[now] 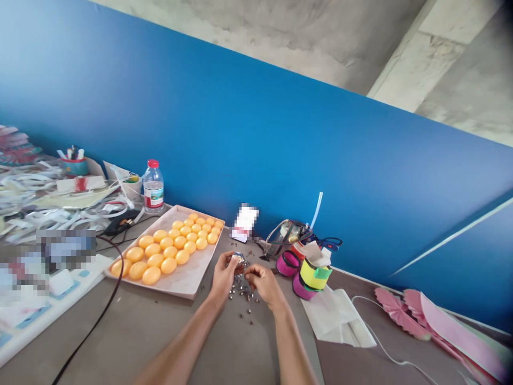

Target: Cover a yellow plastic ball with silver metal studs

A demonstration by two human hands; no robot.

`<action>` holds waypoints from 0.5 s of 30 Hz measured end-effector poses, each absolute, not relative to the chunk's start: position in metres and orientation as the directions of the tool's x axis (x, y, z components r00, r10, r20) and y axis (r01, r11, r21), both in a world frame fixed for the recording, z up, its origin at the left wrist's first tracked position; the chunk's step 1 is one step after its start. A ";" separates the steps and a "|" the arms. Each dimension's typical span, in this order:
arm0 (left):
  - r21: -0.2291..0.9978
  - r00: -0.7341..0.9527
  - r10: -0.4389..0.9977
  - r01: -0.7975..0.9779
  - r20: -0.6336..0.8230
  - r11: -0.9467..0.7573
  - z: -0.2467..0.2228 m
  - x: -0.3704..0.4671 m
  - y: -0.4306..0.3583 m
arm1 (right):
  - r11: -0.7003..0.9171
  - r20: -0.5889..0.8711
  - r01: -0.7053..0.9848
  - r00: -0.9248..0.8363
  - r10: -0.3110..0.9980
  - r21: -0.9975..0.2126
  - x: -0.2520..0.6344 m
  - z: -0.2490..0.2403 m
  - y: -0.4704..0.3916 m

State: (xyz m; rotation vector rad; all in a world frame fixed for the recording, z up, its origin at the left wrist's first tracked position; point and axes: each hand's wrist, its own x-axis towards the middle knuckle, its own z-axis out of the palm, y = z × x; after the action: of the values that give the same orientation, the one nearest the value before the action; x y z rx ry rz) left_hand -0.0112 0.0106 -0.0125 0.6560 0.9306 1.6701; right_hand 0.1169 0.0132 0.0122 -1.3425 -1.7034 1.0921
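My left hand (225,274) is closed around a small shiny silver-and-blue object (238,257), too small to name, held over the table. Close to its right, my right hand (260,280) has its fingertips pinched together; whatever is between them cannot be made out. Below and between both hands lie several tiny shiny metal pieces (249,311), loosely scattered on the grey-brown tabletop (160,337). To the left, a shallow cardboard tray (195,278) carries several rows of orange balls (168,266).
A red-capped bottle (153,190) stands behind the tray. A phone (244,223) leans on the blue partition (256,133). Pink and yellow strap rolls (312,275) and white sheets (340,321) lie right, pink pleated paper (404,315) farther right. A dark cable (110,299) crosses the left.
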 end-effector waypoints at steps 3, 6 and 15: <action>0.838 -0.268 0.963 -0.532 -0.030 -0.121 -0.014 -0.010 0.011 | 0.053 0.034 0.099 -0.182 0.983 -0.994 0.114 0.014 0.015; 0.843 -0.250 0.968 -0.525 -0.022 -0.116 -0.014 -0.008 0.011 | 0.054 0.059 -0.042 -0.116 0.992 -0.998 0.110 0.019 0.015; 0.871 -0.211 0.978 -0.481 0.001 -0.104 -0.012 -0.005 0.006 | 0.049 0.047 0.079 -0.028 0.999 -0.996 0.106 0.011 0.017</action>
State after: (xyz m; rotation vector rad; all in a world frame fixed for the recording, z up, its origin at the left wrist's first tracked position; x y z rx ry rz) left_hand -0.0048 0.0055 -0.0116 0.7524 0.9306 1.5962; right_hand 0.1063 0.0173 0.0106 -1.2191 -1.3090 1.1542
